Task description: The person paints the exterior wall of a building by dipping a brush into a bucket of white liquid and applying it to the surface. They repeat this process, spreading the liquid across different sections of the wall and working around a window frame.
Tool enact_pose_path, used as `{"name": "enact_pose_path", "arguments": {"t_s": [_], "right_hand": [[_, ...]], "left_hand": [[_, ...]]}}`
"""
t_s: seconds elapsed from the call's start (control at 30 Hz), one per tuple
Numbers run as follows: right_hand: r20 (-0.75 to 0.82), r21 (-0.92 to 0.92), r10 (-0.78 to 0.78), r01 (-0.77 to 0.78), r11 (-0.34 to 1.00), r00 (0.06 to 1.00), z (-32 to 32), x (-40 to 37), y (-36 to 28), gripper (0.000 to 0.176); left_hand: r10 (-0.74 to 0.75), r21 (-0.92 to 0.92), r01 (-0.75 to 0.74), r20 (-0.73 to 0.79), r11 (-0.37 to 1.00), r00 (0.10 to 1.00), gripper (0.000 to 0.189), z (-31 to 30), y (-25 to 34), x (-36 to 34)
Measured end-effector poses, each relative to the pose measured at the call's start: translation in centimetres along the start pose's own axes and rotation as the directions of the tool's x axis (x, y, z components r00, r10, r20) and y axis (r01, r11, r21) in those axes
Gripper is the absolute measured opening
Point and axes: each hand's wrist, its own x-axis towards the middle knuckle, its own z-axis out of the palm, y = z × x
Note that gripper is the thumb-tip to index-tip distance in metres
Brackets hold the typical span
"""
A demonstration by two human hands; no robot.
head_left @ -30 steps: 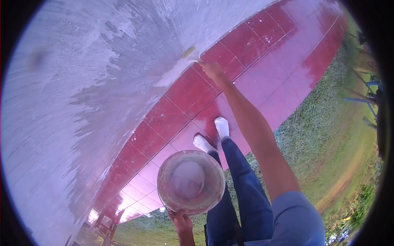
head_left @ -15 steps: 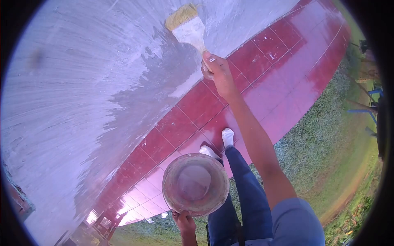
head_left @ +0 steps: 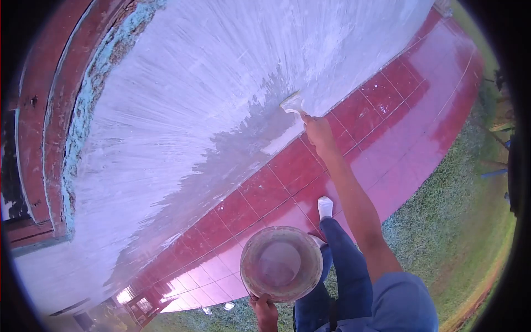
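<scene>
My right hand (head_left: 319,133) grips the handle of a wide paintbrush (head_left: 293,103). Its bristles rest against the wall (head_left: 166,110), low down near the floor, at the edge of a darker, wet-looking patch (head_left: 232,146). My left hand (head_left: 264,310) is closed on the rim of a round bucket (head_left: 251,271), held in front of my legs. Pale liquid (head_left: 279,263) lies inside the bucket. Part of the left hand's fingers is hidden under the rim.
Red floor tiles (head_left: 287,171) run along the foot of the wall, with my white-covered foot (head_left: 325,207) on them. Grass (head_left: 426,221) borders the tiles on the right. A reddish-brown frame (head_left: 55,110) with rough, chipped edges is set in the wall at upper left.
The brush has turned and gone lower against the wall, near the wet patch's edge. My view has shifted, bringing the reddish-brown frame in at left. The bucket stays in my left hand.
</scene>
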Motion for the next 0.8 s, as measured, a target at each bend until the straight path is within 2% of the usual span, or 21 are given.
{"name": "enact_pose_path", "arguments": {"t_s": [0.03,0.07,0.1,0.13,0.17,0.2,0.23,0.27,0.33,0.37,0.4,0.43,0.47,0.5,0.53,0.57,0.6,0.63,0.67,0.73,0.8], "right_hand": [[0.007,0.136,0.015,-0.016,0.991,1.0,-0.9,-3.3,-4.0,0.039],[0.009,0.141,-0.005,0.004,0.99,1.0,-1.9,-5.8,-6.1,0.039],[0.056,0.272,-0.074,0.056,0.961,0.996,-3.2,-7.7,-7.9,0.04],[0.107,0.398,-0.135,0.082,0.914,0.985,-3.9,-9.0,-8.8,0.041],[0.127,0.399,-0.145,0.083,0.913,0.981,-4.0,-9.5,-8.9,0.041],[0.106,0.462,-0.304,0.224,0.858,0.947,-4.0,-9.5,-8.8,0.043],[0.061,0.526,-0.46,0.363,0.769,0.886,-3.9,-9.0,-8.7,0.045],[0.056,0.545,-0.48,0.376,0.749,0.875,-2.9,-7.9,-7.9,0.045],[0.071,0.501,-0.418,0.33,0.8,0.905,0.5,-4.1,-4.8,0.045],[0.121,0.454,-0.271,0.19,0.871,0.955,1.1,-2.9,-2.2,0.044],[0.161,0.396,-0.121,0.048,0.917,0.979,1.1,-1.7,0.7,0.044],[0.049,0.235,-0.084,0.07,0.969,0.995,1.1,0.0,3.6,0.044],[-0.072,0.066,-0.052,0.056,0.996,0.996,0.8,0.4,6.4,0.045],[-0.055,0.035,-0.005,0.007,0.999,0.998,-0.2,-0.6,8.8,0.046],[-0.043,-0.001,0.038,-0.038,0.999,0.998,-1.2,-2.2,9.8,0.048],[-0.011,0.013,0.087,-0.086,0.996,0.996,-2.4,-4.8,9.6,0.047],[0.019,0.013,0.14,-0.141,0.99,0.99,-4.1,-7.4,10.3,0.047],[0.112,0.086,0.106,-0.116,0.99,0.988,-5.9,-10.5,11.2,0.046],[0.203,0.16,0.057,-0.09,0.983,0.978,-7.4,-12.9,12.2,0.045],[0.306,0.087,0.192,-0.228,0.97,0.933,-11.3,-23.2,8.0,0.043],[0.448,-0.026,0.176,-0.184,0.983,0.877,-15.3,-30.1,7.6,0.038]], "left_hand": [[-0.26,-0.36,0.214,-0.083,0.908,0.962,0.012,-0.2,0.9,-0.4],[-0.506,-0.683,0.336,-0.059,0.649,0.86,0.012,-0.7,1.7,-0.7],[-0.49,-0.696,0.308,-0.072,0.649,0.869,0.012,-1.4,2.1,-0.5],[-0.109,-0.361,0.051,-0.142,0.931,0.984,0.022,-2.9,2.5,-1.0],[0.266,0.033,-0.264,-0.055,0.964,0.963,0.033,-4.0,2.9,-2.3],[0.27,0.039,-0.268,-0.079,0.963,0.96,0.033,-4.5,2.8,-3.6],[0.164,0.049,-0.161,-0.077,0.986,0.983,0.027,-4.9,2.3,-4.6],[0.058,0.064,-0.054,-0.073,0.996,0.996,0.021,-5.4,1.9,-5.5],[0.042,0.089,-0.029,-0.155,0.996,0.987,0.014,-5.8,2.6,-7.0],[-0.398,-0.479,0.271,-0.185,0.835,0.898,0.014,-5.7,3.0,-7.6],[-0.713,-0.876,0.372,0.047,0.307,0.699,0.041,-5.6,3.2,-8.0],[-0.575,-0.699,0.347,-0.112,0.625,0.81,0.008,-5.7,0.6,-9.5],[-0.564,-0.697,0.329,-0.13,0.637,0.816,0.008,-6.6,0.3,-9.8],[-0.232,-0.365,0.131,-0.249,0.922,0.94,0.01,-7.6,0.3,-10.6],[0.137,0.025,-0.135,-0.222,0.991,0.965,0.014,-8.4,0.6,-11.1],[0.139,0.023,-0.138,-0.225,0.99,0.964,0.014,-8.9,0.1,-11.5],[-0.078,-0.293,0.0,-0.255,0.956,0.964,0.016,-9.1,-0.8,-11.9],[-0.299,-0.585,0.124,-0.212,0.801,0.93,0.019,-9.1,-1.7,-12.7],[-0.486,-0.815,0.204,-0.107,0.543,0.867,0.021,-9.2,-1.6,-13.7],[-0.617,-0.939,0.152,-0.076,0.308,0.783,0.028,-12.1,6.9,-12.9],[-0.535,-0.928,0.14,-0.072,0.345,0.842,0.033,-12.9,6.7,-13.9]]}}
